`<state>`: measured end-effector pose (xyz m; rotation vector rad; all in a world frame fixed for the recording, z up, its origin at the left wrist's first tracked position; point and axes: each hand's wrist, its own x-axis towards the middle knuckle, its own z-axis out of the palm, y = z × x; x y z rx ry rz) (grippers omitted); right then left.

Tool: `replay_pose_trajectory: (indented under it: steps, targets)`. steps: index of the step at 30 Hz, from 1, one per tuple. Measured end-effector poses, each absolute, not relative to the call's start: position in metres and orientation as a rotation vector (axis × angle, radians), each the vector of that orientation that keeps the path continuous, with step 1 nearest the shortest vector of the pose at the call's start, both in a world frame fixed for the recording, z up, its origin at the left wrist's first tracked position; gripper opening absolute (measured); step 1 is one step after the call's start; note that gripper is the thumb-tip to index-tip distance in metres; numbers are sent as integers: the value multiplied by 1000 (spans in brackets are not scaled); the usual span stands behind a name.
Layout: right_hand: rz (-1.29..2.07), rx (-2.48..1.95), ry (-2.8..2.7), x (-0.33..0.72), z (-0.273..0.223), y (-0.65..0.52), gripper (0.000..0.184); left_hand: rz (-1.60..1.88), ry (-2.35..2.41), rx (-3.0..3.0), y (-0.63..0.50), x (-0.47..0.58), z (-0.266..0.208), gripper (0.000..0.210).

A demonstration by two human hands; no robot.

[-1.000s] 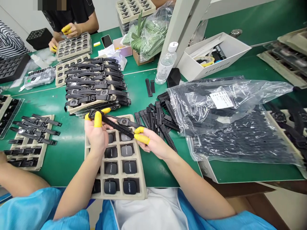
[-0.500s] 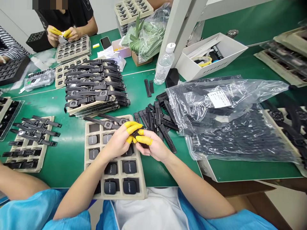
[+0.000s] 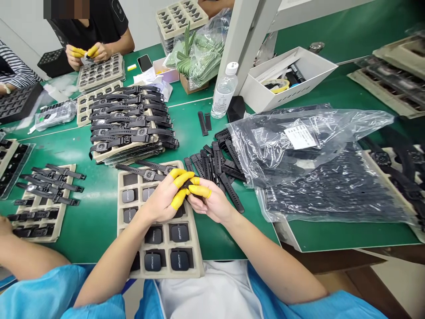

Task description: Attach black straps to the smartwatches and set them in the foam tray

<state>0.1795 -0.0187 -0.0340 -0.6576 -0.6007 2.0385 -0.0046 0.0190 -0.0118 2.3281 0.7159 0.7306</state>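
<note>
My left hand [image 3: 162, 199] and my right hand [image 3: 215, 201] meet above the beige tray [image 3: 198, 254], yellow cots on several fingers. Between the fingertips of both is a small black watch part [image 3: 188, 183], mostly covered, so its exact shape is hidden. Below and to the left, the tray's compartments hold square black watch bodies [image 3: 179, 232], some with light faces. Two watches with straps fitted [image 3: 149, 174] lie across its far end. Just beyond my right hand is a pile of loose black watch straps [image 3: 217, 155].
To the right lie plastic bags of straps [image 3: 318, 190], a white box [image 3: 288, 84] and a water bottle [image 3: 225, 91]. Stacked trays of strapped watches [image 3: 129, 153] stand ahead. Another tray [image 3: 61, 217] is at left, near a neighbour's arm [image 3: 29, 257]. Across the table a co-worker's hands [image 3: 88, 53] hold something small.
My left fingers and thumb have shifted around the watch part, which shows less now. My right hand stays nearly in place. The camera view has moved slightly.
</note>
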Motion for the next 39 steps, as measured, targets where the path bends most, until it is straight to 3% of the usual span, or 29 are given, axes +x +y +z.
replay_pose_trajectory:
  steps: [17,22,26,29,33,39]
  targets:
    - [1996,-749,-742,175,-39,-21,29,646,724,2509,20,-8,-8,48]
    - [1561,-866,-1100,182,-36,-18,30,622,814,2562,17,-14,8,56]
    - [1286,-1007,-1493,197,-37,-12,25,519,1107,2721,18,-41,38,50]
    - [1174,-1093,-1713,203,-39,-9,27,209,1338,2814,23,-63,60,36]
    - [989,-1146,-1789,207,-44,-4,32,-104,1336,2855,31,-92,74,37]
    - [216,-1812,-1743,225,-66,19,37,-53,1426,2502,54,-161,70,35]
